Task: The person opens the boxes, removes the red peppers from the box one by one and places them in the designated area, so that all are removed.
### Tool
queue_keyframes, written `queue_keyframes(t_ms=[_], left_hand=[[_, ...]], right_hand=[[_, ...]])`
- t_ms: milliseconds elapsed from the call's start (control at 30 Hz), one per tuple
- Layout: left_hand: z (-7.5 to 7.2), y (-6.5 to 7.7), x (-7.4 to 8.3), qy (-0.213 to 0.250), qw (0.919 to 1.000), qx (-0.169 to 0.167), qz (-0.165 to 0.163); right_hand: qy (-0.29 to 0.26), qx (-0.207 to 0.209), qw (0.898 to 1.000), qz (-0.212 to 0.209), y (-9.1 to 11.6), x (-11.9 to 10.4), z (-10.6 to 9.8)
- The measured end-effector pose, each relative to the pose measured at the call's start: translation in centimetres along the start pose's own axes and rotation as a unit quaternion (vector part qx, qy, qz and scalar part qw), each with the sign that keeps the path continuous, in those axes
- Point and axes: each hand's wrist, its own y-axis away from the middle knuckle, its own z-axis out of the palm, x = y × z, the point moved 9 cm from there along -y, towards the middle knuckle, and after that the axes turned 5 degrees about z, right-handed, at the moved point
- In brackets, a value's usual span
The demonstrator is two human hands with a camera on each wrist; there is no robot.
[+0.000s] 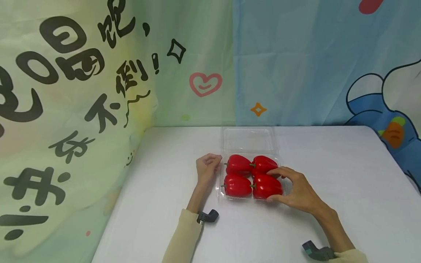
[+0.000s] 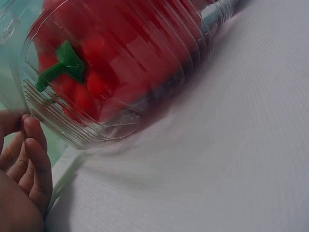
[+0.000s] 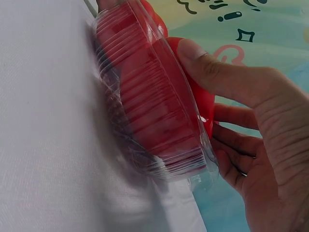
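Observation:
A clear plastic clamshell box [image 1: 218, 190] lies with its lid [image 1: 249, 140] folded back. Several red bell peppers sit in it in two rows, their green stems pointing left. At the box's left side, my left hand [image 1: 208, 168] pinches the rim between thumb and index finger, as the left wrist view shows; its other fingers are curled. My right hand [image 1: 296, 189] grips the front right bell pepper [image 1: 267, 186], thumb on the near side and fingers over the far side. That pepper rests in the box; its underside shows only through the ribbed plastic wall [image 3: 145, 96].
The box stands on a white-covered table [image 1: 171, 160], toward its back edge. Behind and to the left hangs a printed cloth [image 1: 197, 44] with dark lettering and cartoon figures. Each wrist wears a dark camera mount, such as the left one [image 1: 207, 216].

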Motion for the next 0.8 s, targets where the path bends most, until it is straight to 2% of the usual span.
queue_keyframes(t_ms=[333, 600, 800], left_hand=[[0.1, -0.1, 0.0, -0.005, 1.0, 0.0, 0.003], [-0.1, 0.0, 0.1, -0.004, 1.0, 0.003, 0.0], [0.0, 0.1, 0.2, 0.007, 0.9999, 0.005, -0.006]], right_hand=[[0.003, 0.001, 1.0, 0.003, -0.1, 0.4, -0.1], [-0.033, 0.0, 0.999, 0.034, 0.1, 1.0, -0.7], [-0.042, 0.0, 0.998, 0.036, 0.1, 1.0, -1.0]])
